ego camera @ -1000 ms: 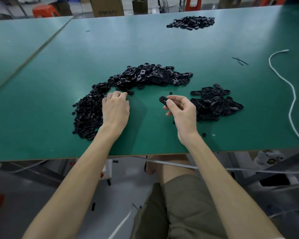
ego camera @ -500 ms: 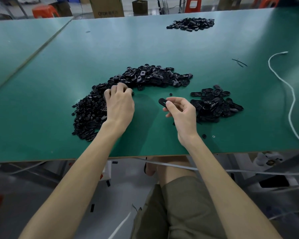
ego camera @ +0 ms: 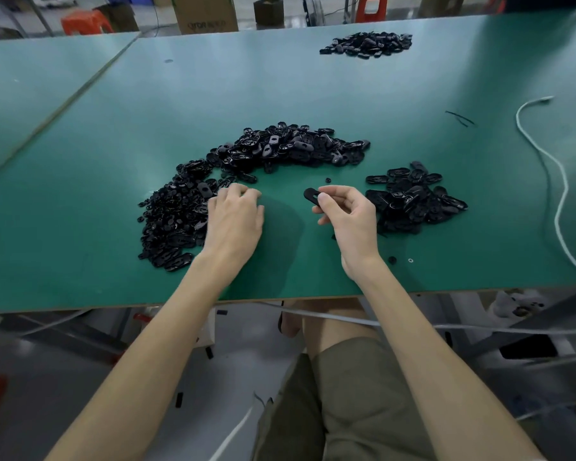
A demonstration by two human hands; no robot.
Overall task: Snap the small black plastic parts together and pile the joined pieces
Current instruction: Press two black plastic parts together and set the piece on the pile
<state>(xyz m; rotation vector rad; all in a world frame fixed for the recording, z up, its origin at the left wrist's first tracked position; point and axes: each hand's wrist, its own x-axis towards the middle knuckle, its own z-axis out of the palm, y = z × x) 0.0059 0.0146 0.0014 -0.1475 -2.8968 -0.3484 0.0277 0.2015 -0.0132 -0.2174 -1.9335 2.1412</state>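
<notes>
Left hand (ego camera: 235, 221) fingers curled in loose parts (ego camera: 177, 214) | right hand (ego camera: 345, 211) pinching oval piece (ego camera: 312, 195) | risk: misaligned halves won't snap

Single head-worn wide-angle view, looking forward and down from above the near edge of the green-topped desk (ego camera: 313, 94); close over it, far edge near the frame's top

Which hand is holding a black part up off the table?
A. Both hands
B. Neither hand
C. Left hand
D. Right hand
D: the right hand pinches a black oval part above the green table, while the left hand rests fingers-down at the curved pile.
</notes>
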